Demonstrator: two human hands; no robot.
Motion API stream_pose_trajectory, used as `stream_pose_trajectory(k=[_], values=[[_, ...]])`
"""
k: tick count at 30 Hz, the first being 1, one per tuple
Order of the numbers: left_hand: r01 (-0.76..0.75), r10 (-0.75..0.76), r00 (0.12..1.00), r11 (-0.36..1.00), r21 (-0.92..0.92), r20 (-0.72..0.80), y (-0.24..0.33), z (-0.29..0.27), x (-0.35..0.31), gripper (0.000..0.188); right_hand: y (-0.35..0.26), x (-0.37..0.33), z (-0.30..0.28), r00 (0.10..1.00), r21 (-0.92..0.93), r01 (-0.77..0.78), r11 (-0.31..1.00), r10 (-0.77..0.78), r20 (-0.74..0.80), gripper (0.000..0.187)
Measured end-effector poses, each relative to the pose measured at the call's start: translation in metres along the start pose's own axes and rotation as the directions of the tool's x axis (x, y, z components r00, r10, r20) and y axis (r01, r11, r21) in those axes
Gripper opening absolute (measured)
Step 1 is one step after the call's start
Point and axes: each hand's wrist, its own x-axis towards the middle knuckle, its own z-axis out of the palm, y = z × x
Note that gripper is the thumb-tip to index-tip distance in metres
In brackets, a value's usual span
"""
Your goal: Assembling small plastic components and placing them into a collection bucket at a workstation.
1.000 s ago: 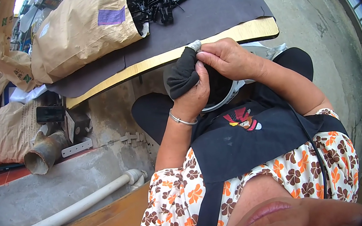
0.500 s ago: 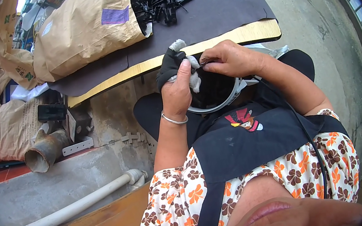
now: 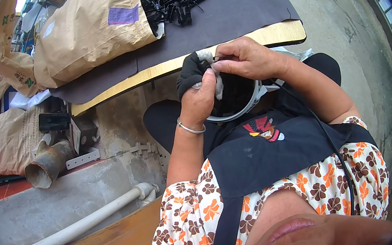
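My left hand (image 3: 198,100) is closed around a small black plastic part (image 3: 205,65). A black-and-grey work glove (image 3: 189,78) covers its fingers while the thumb is bare. Right beside it, my bare right hand (image 3: 247,58) pinches a thin dark piece (image 3: 219,58) between thumb and fingers, its tip against the part in the left hand. What kind of piece it is cannot be made out. Both hands are over a dark bucket with a pale rim (image 3: 239,114), which sits between my knees. Several similar black plastic parts (image 3: 183,6) lie heaped on the table.
The table's dark top (image 3: 235,6) ends in a pale wooden edge (image 3: 274,36) just beyond my hands. On it lies a large brown paper sack (image 3: 90,37), its mouth by the heap. Left are another sack (image 3: 8,142), a rusty pipe (image 3: 48,164) and a white pipe (image 3: 78,227).
My left hand has moved right and slightly nearer to me, turning the gloved fingers closer to my right hand. The right hand stays almost in place, still pinching the thin piece.
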Motion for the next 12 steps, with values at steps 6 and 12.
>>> stream_pose_trajectory(k=[6, 12], values=[[-0.063, 0.072, 0.997, 0.974, 0.216, -0.035, -0.004, 0.003, 0.003, 0.015, -0.001, 0.006, 0.007, 0.997, -0.113, 0.083, 0.99, -0.083, 0.009, 0.032], [-0.221, 0.261, 0.965, 0.849, 0.48, -0.017, -0.005, -0.004, 0.002, 0.023, 0.011, 0.015, 0.03, 0.995, -0.112, 0.079, 0.991, -0.086, -0.059, 0.03]])
